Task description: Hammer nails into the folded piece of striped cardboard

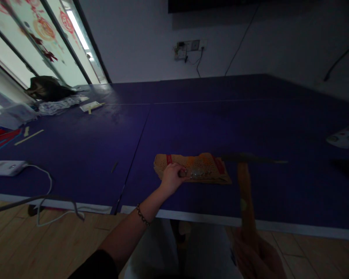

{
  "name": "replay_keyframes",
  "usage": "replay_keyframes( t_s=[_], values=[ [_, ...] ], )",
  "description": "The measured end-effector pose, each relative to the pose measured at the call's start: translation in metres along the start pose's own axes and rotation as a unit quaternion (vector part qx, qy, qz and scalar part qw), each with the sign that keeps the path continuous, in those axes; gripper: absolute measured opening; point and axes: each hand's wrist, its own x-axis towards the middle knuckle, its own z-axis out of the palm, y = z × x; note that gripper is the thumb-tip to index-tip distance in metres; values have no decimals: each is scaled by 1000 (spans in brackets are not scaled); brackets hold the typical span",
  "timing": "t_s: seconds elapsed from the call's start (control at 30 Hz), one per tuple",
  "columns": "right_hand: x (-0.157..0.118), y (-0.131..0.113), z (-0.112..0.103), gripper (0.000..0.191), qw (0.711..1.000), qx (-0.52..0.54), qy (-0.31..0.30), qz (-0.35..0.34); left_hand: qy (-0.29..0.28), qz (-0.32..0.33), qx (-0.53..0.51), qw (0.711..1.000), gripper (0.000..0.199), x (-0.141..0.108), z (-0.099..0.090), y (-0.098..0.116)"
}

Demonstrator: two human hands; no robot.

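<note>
A folded brown paper bag [218, 176] with red and orange print lies flat on the purple table, near its front edge. My left hand [171, 178] rests on the left half of the bag, fingers pinched around a small brownish thing too dark to name. Beside those fingertips, a pale patch with small shiny bits shows on the bag. My right hand [257, 255], low in the view, is wrapped around the wooden handle of a hammer [246, 186]. The hammer's long, narrow metal head is raised to the right of the bag, apart from my left hand.
The purple table [206, 128] has a pale front edge. At left are a white device [7, 168] with a cable, red strips [2, 137], papers and a dark bag [49, 89]. A white panel with round parts [347, 135] is at far right.
</note>
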Motion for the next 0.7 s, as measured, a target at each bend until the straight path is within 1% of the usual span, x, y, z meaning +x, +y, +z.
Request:
replay_keyframes(
  t_s=[0.03,0.07,0.17,0.2,0.23,0.3,0.37,0.43,0.47,0.53,0.57,0.6,0.67,0.7],
  values=[
    [9,-5,-3,33,1000,18,10,-18,1,8,-1,1000,25,0,-1,1],
    [18,-10,-4,31,999,31,7,-39,4,19,-7,1000,27,0,-2,1],
    [49,-28,-6,32,994,72,-27,-77,29,63,-37,997,37,1,-7,4],
    [58,-32,-6,33,992,77,-37,-92,44,75,-44,995,41,1,-9,5],
    [66,-36,-6,32,990,80,-34,-110,63,83,-47,993,43,1,-12,5],
    [78,-40,-5,31,988,81,-28,-128,107,77,-36,991,39,-3,-22,2],
    [84,-41,-5,30,988,84,-21,-130,155,40,-3,987,25,-11,-39,-8],
    [86,-40,-5,31,988,93,-18,-120,192,-7,48,980,14,-24,-60,-26],
    [87,-39,-5,32,989,96,-18,-112,208,-30,82,974,15,-32,-73,-37],
    [87,-38,-6,33,990,102,-21,-99,245,-104,182,947,24,-48,-97,-61],
    [87,-37,-6,33,990,106,-22,-95,248,-146,234,929,28,-55,-108,-72],
    [87,-37,-7,33,989,109,-23,-93,229,-178,279,915,31,-61,-116,-83],
    [87,-37,-7,33,988,118,-21,-94,211,-197,302,909,34,-72,-129,-99],
    [87,-37,-6,34,988,121,-19,-93,190,-200,318,907,36,-76,-132,-104]
  ],
)
